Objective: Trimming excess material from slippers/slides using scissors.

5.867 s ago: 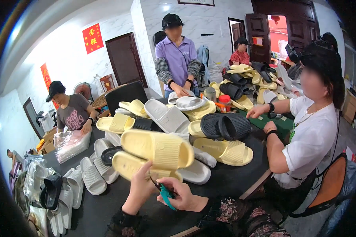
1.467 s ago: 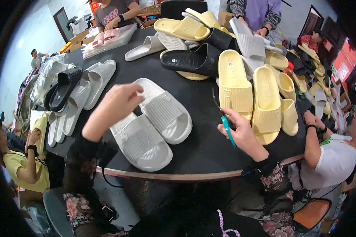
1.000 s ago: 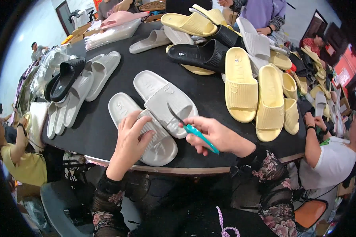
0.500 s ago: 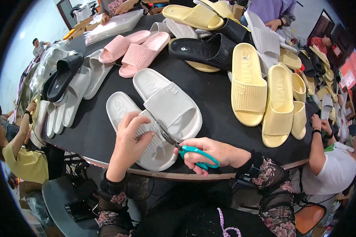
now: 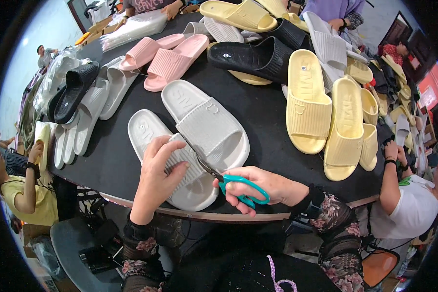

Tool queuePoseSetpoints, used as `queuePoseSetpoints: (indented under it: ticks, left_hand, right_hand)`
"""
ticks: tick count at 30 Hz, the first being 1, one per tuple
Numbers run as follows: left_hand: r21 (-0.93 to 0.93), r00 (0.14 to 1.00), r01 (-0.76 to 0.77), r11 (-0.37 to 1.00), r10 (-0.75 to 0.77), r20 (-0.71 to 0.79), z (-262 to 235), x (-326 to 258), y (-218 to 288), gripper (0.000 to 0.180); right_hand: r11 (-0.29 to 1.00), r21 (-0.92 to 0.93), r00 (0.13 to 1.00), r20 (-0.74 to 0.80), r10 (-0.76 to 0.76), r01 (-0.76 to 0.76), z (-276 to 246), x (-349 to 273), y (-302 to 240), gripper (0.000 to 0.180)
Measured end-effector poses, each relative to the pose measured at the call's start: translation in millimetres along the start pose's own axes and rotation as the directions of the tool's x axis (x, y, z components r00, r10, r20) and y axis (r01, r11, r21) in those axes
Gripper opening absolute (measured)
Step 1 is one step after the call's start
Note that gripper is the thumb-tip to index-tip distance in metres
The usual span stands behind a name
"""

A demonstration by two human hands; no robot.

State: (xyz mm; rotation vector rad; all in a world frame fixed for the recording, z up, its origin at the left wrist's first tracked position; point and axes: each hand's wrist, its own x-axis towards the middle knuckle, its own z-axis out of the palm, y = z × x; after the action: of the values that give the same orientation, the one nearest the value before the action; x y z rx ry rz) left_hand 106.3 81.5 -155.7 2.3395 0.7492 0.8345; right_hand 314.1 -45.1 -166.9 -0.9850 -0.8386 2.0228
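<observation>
Two light grey slide sandals lie in front of me at the table's near edge. My left hand (image 5: 156, 176) grips the strap of the nearer grey slide (image 5: 195, 193), thumb and fingers bent over it and hiding part of the strap. The other grey slide (image 5: 210, 130) rests just beyond, its side against the first. In my right hand (image 5: 273, 185) is a pair of scissors with teal handles (image 5: 243, 180). Their dark blades point left to the strap's edge, between both slides. I cannot tell whether the blades touch anything.
Pink slides (image 5: 173, 63) lie beyond, with black and grey slides (image 5: 77, 91) at the left. Yellow slides (image 5: 307, 109) and black ones (image 5: 250, 59) crowd the right and back. Clear plastic bags (image 5: 134, 30) lie at the far edge. Several people work around the black table (image 5: 272, 160).
My hands, the scissors and the near slides stay almost in place. The view has shifted slightly. A person's hand by the plastic bags has moved to the right.
</observation>
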Motion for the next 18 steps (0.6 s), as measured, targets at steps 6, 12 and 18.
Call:
queuePoseSetpoints:
  ticks: [6,12,18]
  left_hand:
    - [-0.014,1.0,0.001,1.0,-0.001,-0.016,1.4,-0.6,-0.8,0.036]
    - [-0.029,0.999,-0.002,1.0,0.001,-0.044,1.7,-2.6,-0.1,0.035]
    - [-0.069,0.997,0.03,0.997,-0.034,-0.066,0.6,-3.6,-0.4,0.035]
  right_hand:
    - [1.0,-0.013,0.999,-0.035,-0.003,0.003,2.5,1.1,1.3,0.03]
    - [0.997,-0.052,0.996,-0.066,-0.054,0.051,5.0,0.2,4.7,0.029]
    - [0.992,-0.043,0.99,-0.074,-0.124,0.121,3.6,-3.2,0.3,0.029]
